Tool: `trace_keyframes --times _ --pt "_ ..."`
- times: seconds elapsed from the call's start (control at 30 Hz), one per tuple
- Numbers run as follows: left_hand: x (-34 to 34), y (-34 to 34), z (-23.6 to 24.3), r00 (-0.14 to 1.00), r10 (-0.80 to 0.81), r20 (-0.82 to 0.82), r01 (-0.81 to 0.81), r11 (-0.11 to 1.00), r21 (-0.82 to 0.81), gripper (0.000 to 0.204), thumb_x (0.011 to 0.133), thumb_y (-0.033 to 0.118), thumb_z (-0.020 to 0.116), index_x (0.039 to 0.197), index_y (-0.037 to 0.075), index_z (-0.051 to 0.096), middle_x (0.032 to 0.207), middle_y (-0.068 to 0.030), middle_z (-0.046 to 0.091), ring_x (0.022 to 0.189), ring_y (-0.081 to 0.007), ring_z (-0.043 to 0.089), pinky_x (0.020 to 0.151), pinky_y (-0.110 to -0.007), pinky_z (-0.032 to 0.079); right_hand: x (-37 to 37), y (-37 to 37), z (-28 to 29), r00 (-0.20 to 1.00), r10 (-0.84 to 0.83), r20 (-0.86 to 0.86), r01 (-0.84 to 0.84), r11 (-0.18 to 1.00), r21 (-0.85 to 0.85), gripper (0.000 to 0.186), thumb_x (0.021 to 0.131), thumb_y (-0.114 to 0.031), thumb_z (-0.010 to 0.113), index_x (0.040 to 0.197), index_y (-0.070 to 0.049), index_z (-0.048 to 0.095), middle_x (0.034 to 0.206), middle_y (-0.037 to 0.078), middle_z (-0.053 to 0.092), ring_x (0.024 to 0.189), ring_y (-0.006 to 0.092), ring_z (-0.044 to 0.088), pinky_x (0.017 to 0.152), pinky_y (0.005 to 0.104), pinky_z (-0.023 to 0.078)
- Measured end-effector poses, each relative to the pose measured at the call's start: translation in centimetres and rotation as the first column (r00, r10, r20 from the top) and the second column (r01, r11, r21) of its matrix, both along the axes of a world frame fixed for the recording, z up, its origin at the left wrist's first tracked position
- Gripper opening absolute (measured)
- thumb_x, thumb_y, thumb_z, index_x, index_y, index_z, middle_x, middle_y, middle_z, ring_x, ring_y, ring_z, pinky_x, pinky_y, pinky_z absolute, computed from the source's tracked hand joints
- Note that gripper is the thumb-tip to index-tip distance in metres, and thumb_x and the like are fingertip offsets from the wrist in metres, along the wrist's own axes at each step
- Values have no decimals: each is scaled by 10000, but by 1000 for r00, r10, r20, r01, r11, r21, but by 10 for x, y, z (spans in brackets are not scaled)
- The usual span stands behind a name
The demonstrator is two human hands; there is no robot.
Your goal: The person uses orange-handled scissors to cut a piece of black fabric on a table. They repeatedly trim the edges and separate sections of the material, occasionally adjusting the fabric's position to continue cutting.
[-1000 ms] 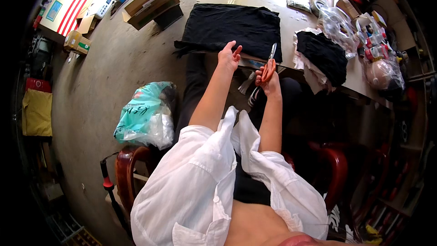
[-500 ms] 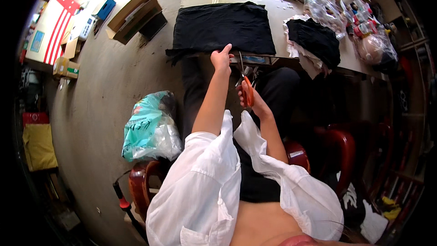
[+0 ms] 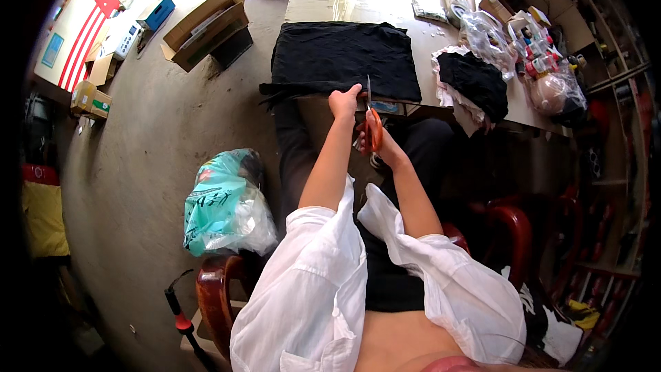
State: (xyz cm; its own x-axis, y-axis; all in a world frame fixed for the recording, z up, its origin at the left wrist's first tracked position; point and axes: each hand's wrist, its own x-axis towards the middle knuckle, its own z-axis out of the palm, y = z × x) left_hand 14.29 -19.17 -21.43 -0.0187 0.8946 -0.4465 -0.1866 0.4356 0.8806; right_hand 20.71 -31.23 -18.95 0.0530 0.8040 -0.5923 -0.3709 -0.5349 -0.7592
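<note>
A black cloth [image 3: 344, 55] lies spread over the near part of the table, its near edge hanging slightly over the table's front. My left hand [image 3: 344, 103] is closed on that near edge, thumb on top. Just right of it, my right hand [image 3: 369, 136] grips a pair of scissors [image 3: 376, 131] by the orange handles. Its blades point away from me and reach the cloth's near edge. How far they are parted is hard to make out. Most of my right fingers are hidden behind the handles.
On the table [image 3: 323, 0], a pile of black and pale cloth [image 3: 471, 86] lies to the right, beside clear plastic bags [image 3: 485, 38] and bottles. A teal plastic bag [image 3: 220, 200] is at my left, near a wooden chair arm [image 3: 215, 296]. An open cardboard box [image 3: 206, 27] stands farther left.
My right hand has brought the scissors forward, closer to my left hand and the cloth edge. My left hand keeps its hold. The whole view has shifted slightly.
</note>
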Motion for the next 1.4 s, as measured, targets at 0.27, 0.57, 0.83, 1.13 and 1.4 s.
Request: trace_keyframes --times 0.27,0.57,0.83,1.13,1.4 --pt "-7 9 -6 986 -119 -119 127 990 59 315 707 199 753 543 15 558 534 -66 589 367 -84 392 353 -259 277 14 -2 7 998 43 -43 -44 999 -4 619 792 -699 484 842 -85 547 712 6 532 602 127 533 582 286 489" --pt "-16 24 -15 970 -241 -18 240 970 -23 323 693 234 788 556 53 558 534 -26 526 370 -117 392 354 -286 274 -2 26 -8 982 42 185 -35 999 -41 727 646 -799 544 791 -87 509 642 -3 464 551 140 519 553 334 521" --pt "1 19 -14 977 -185 109 186 982 -4 316 652 274 786 566 30 604 556 -51 570 434 -134 467 416 -312 346 19 37 3 960 184 210 -149 974 -172 802 630 -834 499 919 -86 516 625 41 475 510 234 542 515 394 516" --pt "-1 28 -23 949 -265 173 288 949 -130 207 763 194 719 644 34 662 662 -59 672 412 -89 423 417 -266 337 29 32 7 874 341 346 -306 940 -154 829 709 -814 430 935 -20 506 776 75 545 667 234 620 659 363 521" --pt "-15 21 -12 939 -254 230 286 951 -116 225 757 188 727 658 20 615 672 -101 672 419 -103 475 394 -255 361 29 31 3 904 292 312 -288 956 -62 612 819 -686 446 875 -83 537 681 46 559 597 203 600 589 323 498"
